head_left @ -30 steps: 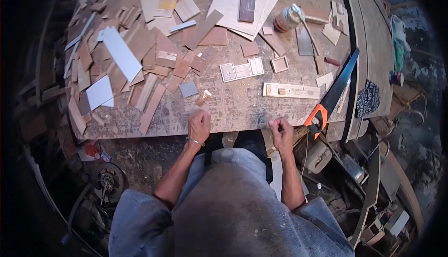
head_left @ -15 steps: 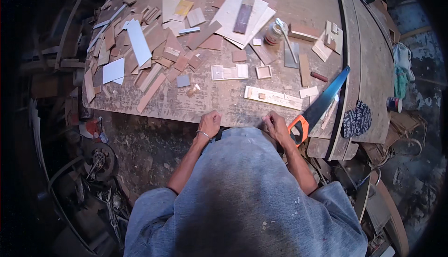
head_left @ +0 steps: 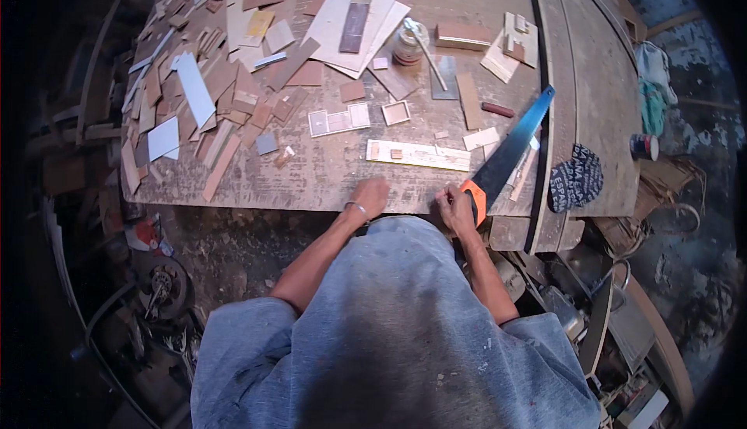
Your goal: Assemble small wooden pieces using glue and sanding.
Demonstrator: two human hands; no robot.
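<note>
Your right hand (head_left: 457,209) rests at the bench edge, fingers curled but gripping nothing, just left of the saw's orange handle (head_left: 475,198); the saw (head_left: 510,152) runs up-right. Your left hand (head_left: 372,196), loosely closed, sits farther away.

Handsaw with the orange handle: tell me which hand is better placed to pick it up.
The right hand, probably. It rests at the workbench edge, right beside the handsaw and its orange handle. The left hand sits further left along the same edge, with the right hand between it and the saw.
</note>
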